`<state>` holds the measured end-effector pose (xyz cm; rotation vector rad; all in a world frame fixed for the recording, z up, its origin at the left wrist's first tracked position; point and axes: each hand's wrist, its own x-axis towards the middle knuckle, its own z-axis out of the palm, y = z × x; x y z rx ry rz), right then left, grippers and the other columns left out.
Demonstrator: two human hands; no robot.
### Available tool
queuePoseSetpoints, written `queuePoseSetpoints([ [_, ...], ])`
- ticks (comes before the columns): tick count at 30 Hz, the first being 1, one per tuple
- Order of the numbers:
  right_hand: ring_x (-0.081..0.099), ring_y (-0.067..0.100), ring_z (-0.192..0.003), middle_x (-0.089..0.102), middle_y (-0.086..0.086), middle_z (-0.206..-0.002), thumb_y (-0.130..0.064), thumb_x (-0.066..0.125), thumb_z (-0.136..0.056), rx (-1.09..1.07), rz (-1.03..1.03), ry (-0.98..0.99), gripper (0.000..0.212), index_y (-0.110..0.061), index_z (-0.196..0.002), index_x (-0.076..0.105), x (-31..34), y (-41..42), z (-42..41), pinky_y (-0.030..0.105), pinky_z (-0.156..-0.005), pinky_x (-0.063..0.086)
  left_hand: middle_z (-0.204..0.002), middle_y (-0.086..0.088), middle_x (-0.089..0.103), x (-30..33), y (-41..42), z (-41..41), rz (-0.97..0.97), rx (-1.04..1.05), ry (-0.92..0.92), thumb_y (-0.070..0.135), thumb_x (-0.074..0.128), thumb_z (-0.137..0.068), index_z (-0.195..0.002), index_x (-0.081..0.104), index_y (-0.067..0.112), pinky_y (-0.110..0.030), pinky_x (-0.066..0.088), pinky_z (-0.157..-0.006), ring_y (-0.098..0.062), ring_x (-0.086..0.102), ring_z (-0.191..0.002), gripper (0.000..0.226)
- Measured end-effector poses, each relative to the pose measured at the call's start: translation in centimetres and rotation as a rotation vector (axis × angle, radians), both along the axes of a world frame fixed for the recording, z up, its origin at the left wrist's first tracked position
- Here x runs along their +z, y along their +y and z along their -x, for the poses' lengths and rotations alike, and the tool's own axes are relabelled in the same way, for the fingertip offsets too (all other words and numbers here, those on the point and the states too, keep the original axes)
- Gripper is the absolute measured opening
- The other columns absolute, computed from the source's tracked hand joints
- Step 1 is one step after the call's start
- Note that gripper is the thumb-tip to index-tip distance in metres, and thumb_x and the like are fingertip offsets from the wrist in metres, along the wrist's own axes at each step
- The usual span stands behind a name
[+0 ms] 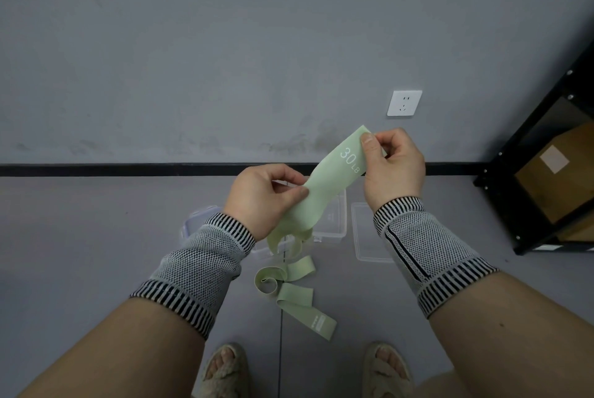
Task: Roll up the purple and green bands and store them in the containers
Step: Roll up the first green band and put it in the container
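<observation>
A pale green band (324, 192) marked "30 LB" stretches between my hands above the floor. My right hand (393, 166) pinches its upper end between thumb and fingers. My left hand (263, 198) pinches the band lower down at its edge. The rest of the band hangs down and lies in loose curls on the floor (289, 288). Below my hands stands a clear open container (334, 221), partly hidden by the band. No purple band shows.
A clear flat lid (369, 233) lies right of the container. Another clear container with a lilac rim (196, 221) peeks out behind my left wrist. A black shelf rack (546, 172) with a cardboard box stands at right. My slippered feet (225, 372) are at the bottom.
</observation>
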<state>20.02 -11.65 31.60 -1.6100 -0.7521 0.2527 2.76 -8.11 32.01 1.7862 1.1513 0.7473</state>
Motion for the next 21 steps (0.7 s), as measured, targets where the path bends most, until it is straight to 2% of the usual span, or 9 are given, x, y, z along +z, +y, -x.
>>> queuePoseSetpoints([
  [4, 0.051, 0.006, -0.063, 0.054, -0.014, -0.067, -0.027, 0.061, -0.089, -0.006, 0.015, -0.004, 0.017, -0.022, -0.074, 0.054, -0.02, 0.01, -0.14, 0.038, -0.07, 0.054, -0.09, 0.003, 0.073, -0.22, -0.17, -0.18, -0.063, -0.05, 0.042, 0.016, 0.074, -0.079, -0.085, 0.074, 0.022, -0.034, 0.055, -0.082, -0.014, 0.067, -0.083, 0.009],
  [8, 0.049, 0.004, -0.062, 0.052, -0.014, -0.067, -0.026, 0.061, -0.089, -0.026, 0.036, 0.004, 0.016, -0.02, -0.075, 0.055, -0.3, 0.14, -0.54, 0.029, -0.066, 0.048, -0.085, 0.018, 0.065, -0.11, -0.24, -0.24, -0.233, -0.028, 0.067, 0.017, 0.072, -0.08, -0.09, 0.074, 0.028, -0.013, 0.047, -0.073, -0.002, 0.059, -0.07, 0.015],
  [11, 0.047, 0.002, -0.06, 0.05, -0.014, -0.066, -0.026, 0.061, -0.089, -0.02, 0.058, -0.005, 0.016, -0.019, -0.075, 0.055, -0.36, 0.09, -0.65, 0.023, -0.061, 0.041, -0.084, 0.018, 0.063, -0.11, -0.28, -0.26, -0.264, -0.023, 0.093, 0.016, 0.072, -0.08, -0.088, 0.072, 0.031, -0.007, 0.043, -0.069, 0.0, 0.058, -0.069, 0.016],
  [14, 0.047, 0.001, -0.059, 0.05, -0.014, -0.065, -0.026, 0.061, -0.089, -0.011, 0.063, -0.012, 0.016, -0.018, -0.076, 0.055, -0.35, 0.06, -0.57, 0.017, -0.056, 0.038, -0.081, 0.013, 0.064, -0.17, -0.18, -0.36, -0.2, 0.002, 0.148, 0.021, 0.072, -0.08, -0.075, 0.063, 0.037, -0.012, 0.043, -0.066, -0.003, 0.059, -0.072, 0.02],
  [16, 0.048, 0.001, -0.059, 0.051, -0.014, -0.066, -0.026, 0.061, -0.089, -0.006, 0.065, -0.015, 0.016, -0.018, -0.076, 0.056, -0.35, 0.05, -0.47, 0.012, -0.055, 0.038, -0.079, 0.011, 0.064, -0.22, -0.1, -0.44, -0.186, 0.01, 0.173, 0.021, 0.072, -0.08, -0.069, 0.06, 0.035, -0.018, 0.044, -0.066, -0.007, 0.06, -0.072, 0.021],
  [18, 0.048, 0.0, -0.059, 0.051, -0.014, -0.066, -0.027, 0.06, -0.089, -0.002, 0.076, -0.019, 0.015, -0.018, -0.078, 0.056, -0.32, 0.02, -0.45, 0.007, -0.051, 0.035, -0.081, 0.013, 0.062, -0.17, -0.15, -0.53, -0.186, 0.001, 0.178, 0.019, 0.071, -0.081, -0.068, 0.058, 0.032, -0.018, 0.044, -0.066, -0.008, 0.061, -0.071, 0.022],
  [21, 0.048, 0.001, -0.06, 0.051, -0.013, -0.067, -0.027, 0.06, -0.089, -0.005, 0.084, -0.025, 0.015, -0.018, -0.079, 0.057, -0.38, 0.03, -0.57, 0.012, -0.055, 0.037, -0.087, 0.007, 0.063, -0.07, -0.23, -0.54, -0.158, -0.029, 0.153, 0.018, 0.067, -0.083, -0.07, 0.056, 0.029, -0.018, 0.045, -0.065, -0.007, 0.06, -0.071, 0.02],
])
